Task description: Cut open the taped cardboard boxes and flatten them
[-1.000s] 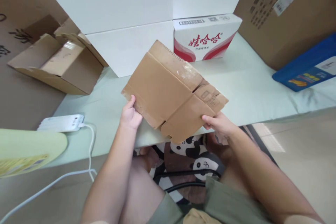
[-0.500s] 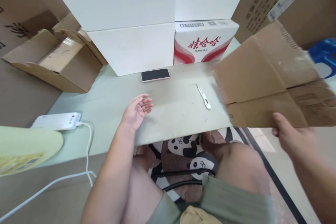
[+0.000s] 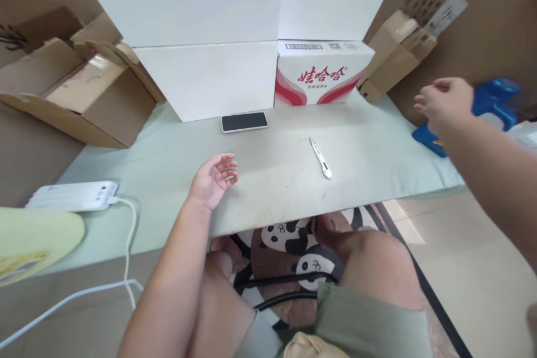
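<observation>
My left hand [image 3: 213, 179] hovers by the front of the table with its fingers loosely bent and slightly apart, holding nothing. Beyond it lies a phone [image 3: 244, 122] with a dark screen. A white utility knife [image 3: 320, 158] rests to the right of this hand. My right hand [image 3: 447, 102] is raised over the right end of the table, fingers curled in, with nothing visible in it. The folded brown cardboard [image 3: 396, 56] leans at the back right, apart from that hand. Behind the right wrist stands a blue plastic container [image 3: 495, 98], partly covered.
Large white boxes [image 3: 205, 81] line the back, beside a white carton [image 3: 323, 75] with red print. An open cardboard box [image 3: 113, 103] is at the left. A white power bank [image 3: 75, 196] with a cable [image 3: 133, 224] lies near a pale green object [image 3: 42, 235].
My right hand has let go of the cardboard, which now leans at the back right, and has moved up and away from the table's front edge. The left hand is nearly still.
</observation>
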`<state>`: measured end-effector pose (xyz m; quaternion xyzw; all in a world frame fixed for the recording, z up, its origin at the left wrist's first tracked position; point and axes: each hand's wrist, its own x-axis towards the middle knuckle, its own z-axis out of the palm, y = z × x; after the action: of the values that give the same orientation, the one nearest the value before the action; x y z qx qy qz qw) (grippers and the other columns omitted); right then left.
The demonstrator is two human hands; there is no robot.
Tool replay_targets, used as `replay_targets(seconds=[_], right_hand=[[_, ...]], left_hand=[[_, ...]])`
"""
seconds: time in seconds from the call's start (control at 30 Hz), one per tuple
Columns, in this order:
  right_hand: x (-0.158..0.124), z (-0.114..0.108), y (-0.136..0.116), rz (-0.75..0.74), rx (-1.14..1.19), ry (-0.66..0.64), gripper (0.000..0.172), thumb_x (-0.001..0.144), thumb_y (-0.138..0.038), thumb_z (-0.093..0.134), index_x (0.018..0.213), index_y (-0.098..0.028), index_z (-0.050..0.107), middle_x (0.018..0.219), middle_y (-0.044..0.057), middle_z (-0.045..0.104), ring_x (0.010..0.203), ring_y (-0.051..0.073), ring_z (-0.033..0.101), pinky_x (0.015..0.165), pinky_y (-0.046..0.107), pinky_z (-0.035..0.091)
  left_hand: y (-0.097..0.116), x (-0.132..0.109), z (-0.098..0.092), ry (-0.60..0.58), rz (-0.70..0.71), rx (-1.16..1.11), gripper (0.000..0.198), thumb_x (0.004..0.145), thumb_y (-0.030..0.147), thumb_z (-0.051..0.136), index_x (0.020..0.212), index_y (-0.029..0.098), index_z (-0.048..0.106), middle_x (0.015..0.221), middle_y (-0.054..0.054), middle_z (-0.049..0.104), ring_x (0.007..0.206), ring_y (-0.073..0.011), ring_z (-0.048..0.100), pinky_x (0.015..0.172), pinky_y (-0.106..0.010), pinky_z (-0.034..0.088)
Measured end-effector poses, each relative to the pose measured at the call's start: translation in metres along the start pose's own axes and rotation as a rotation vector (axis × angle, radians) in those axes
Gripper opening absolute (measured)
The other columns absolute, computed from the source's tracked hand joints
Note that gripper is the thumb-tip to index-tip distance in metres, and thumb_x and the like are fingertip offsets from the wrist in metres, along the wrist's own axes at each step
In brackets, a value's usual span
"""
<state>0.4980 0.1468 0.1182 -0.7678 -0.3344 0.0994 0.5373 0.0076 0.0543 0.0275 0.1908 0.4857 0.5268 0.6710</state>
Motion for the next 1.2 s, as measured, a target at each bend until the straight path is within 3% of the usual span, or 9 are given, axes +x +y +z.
replay_targets(seconds=[0.1, 0.27, 0.43, 0.57, 0.8, 0.93, 1.07, 1.2], right_hand=[[-0.041, 0.029, 0.009, -0.025, -0.021, -0.173, 0.018, 0.084, -0.005, 0.061, 0.084, -0.022, 0.055, 0.083, 0.0, 0.06, 0.073, 0.013, 0.063, 0.071, 0.035, 0.057], [-0.135, 0.081, 0.01, -0.122, -0.076, -0.535, 0.006, 0.082, -0.016, 0.065, 0.086, -0.02, 0.064, 0.086, 0.005, 0.068, 0.077, 0.017, 0.066, 0.074, 0.038, 0.059], [-0.222, 0.143, -0.044, -0.354, -0.12, -0.831, 0.019, 0.079, -0.026, 0.067, 0.097, -0.021, 0.069, 0.091, 0.005, 0.073, 0.085, 0.023, 0.071, 0.083, 0.046, 0.059], [-0.291, 0.195, -0.1, -0.685, -0.168, -1.018, 0.022, 0.084, -0.026, 0.061, 0.104, -0.022, 0.069, 0.109, 0.009, 0.075, 0.1, 0.027, 0.073, 0.094, 0.048, 0.057], [-0.405, 0.294, -0.18, -1.163, -0.154, -1.171, 0.033, 0.086, -0.014, 0.055, 0.118, -0.018, 0.065, 0.129, 0.01, 0.065, 0.097, 0.022, 0.071, 0.101, 0.044, 0.056], [-0.46, 0.341, -0.215, -1.193, -0.165, -1.216, 0.042, 0.086, -0.01, 0.057, 0.126, -0.02, 0.062, 0.142, 0.009, 0.056, 0.113, 0.023, 0.068, 0.113, 0.047, 0.05], [-0.489, 0.361, -0.231, -1.12, -0.201, -1.223, 0.034, 0.09, -0.012, 0.06, 0.124, -0.011, 0.059, 0.157, 0.017, 0.043, 0.127, 0.023, 0.061, 0.121, 0.041, 0.043], [-0.474, 0.351, -0.222, -1.068, -0.095, -1.185, 0.025, 0.09, -0.011, 0.058, 0.114, -0.014, 0.06, 0.157, 0.014, 0.048, 0.138, 0.023, 0.053, 0.123, 0.038, 0.041]], left_hand=[[0.004, -0.001, -0.007, 0.011, 0.018, -0.025, 0.017, 0.079, 0.026, 0.061, 0.08, 0.014, 0.074, 0.069, -0.004, 0.07, 0.054, -0.0121, 0.062, 0.057, -0.025, 0.054], [0.01, -0.003, -0.008, 0.086, 0.09, -0.153, 0.016, 0.077, 0.026, 0.061, 0.07, 0.014, 0.069, 0.062, -0.001, 0.063, 0.05, -0.0085, 0.056, 0.054, -0.02, 0.047], [0.014, -0.01, -0.011, 0.131, 0.13, -0.291, 0.018, 0.076, 0.028, 0.063, 0.063, 0.016, 0.06, 0.055, 0.002, 0.054, 0.044, -0.0069, 0.047, 0.047, -0.017, 0.037], [0.023, -0.013, -0.028, 0.187, 0.177, -0.429, 0.023, 0.081, 0.027, 0.059, 0.061, 0.017, 0.055, 0.053, 0.004, 0.048, 0.042, -0.0054, 0.041, 0.044, -0.016, 0.031], [0.037, -0.013, -0.057, 0.262, 0.279, -0.566, 0.029, 0.087, 0.019, 0.049, 0.059, 0.017, 0.051, 0.052, 0.003, 0.043, 0.043, -0.0059, 0.036, 0.045, -0.018, 0.025], [0.035, -0.006, -0.066, 0.3, 0.248, -0.529, 0.032, 0.09, 0.019, 0.048, 0.058, 0.018, 0.049, 0.051, 0.003, 0.041, 0.043, -0.0066, 0.034, 0.044, -0.02, 0.023], [0.032, 0.0, -0.07, 0.311, 0.301, -0.47, 0.03, 0.088, 0.017, 0.048, 0.058, 0.019, 0.047, 0.052, 0.003, 0.04, 0.044, -0.0076, 0.033, 0.045, -0.022, 0.024], [0.035, 0.008, -0.078, 0.43, 0.394, -0.417, 0.031, 0.087, 0.019, 0.05, 0.057, 0.021, 0.042, 0.052, 0.002, 0.037, 0.045, -0.0098, 0.032, 0.045, -0.025, 0.026]])
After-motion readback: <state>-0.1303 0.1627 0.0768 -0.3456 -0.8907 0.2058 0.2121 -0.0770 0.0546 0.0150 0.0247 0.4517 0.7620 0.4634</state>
